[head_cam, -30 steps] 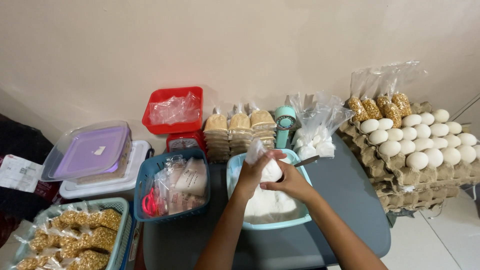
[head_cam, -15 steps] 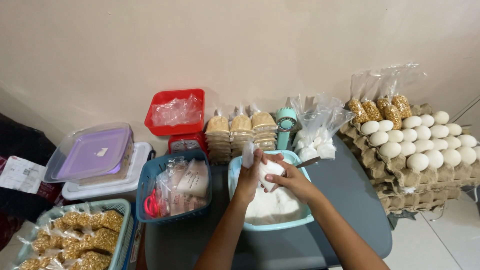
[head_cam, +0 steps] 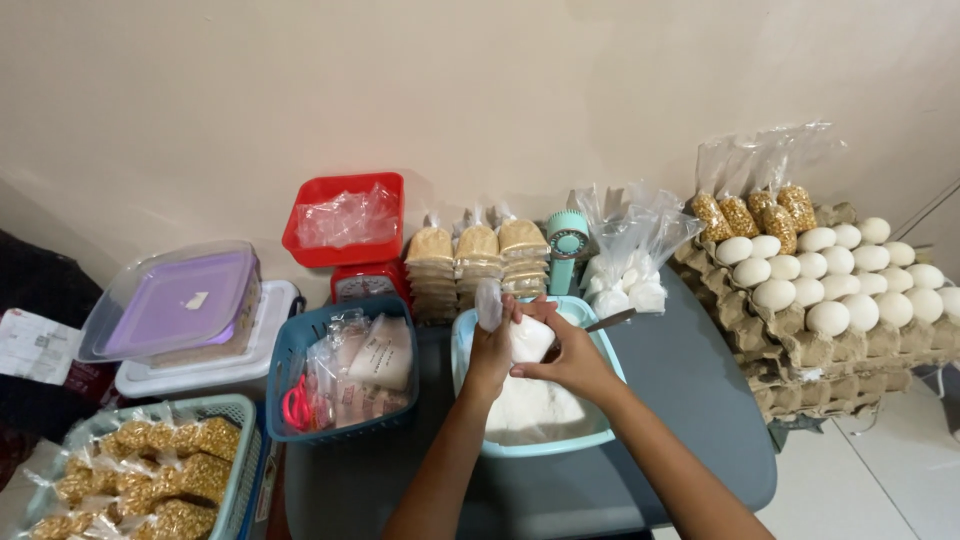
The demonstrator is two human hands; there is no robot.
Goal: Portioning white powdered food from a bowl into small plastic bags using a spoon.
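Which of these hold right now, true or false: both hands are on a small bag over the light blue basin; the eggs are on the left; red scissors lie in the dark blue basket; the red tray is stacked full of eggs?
1. Both hands, left hand and right hand, hold the small bag over the light blue basin. True.
2. The eggs are on the left. False: they sit on cartons at the right.
3. Red scissors lie in the dark blue basket. True.
4. The red tray holds eggs. False: it holds clear plastic bags.
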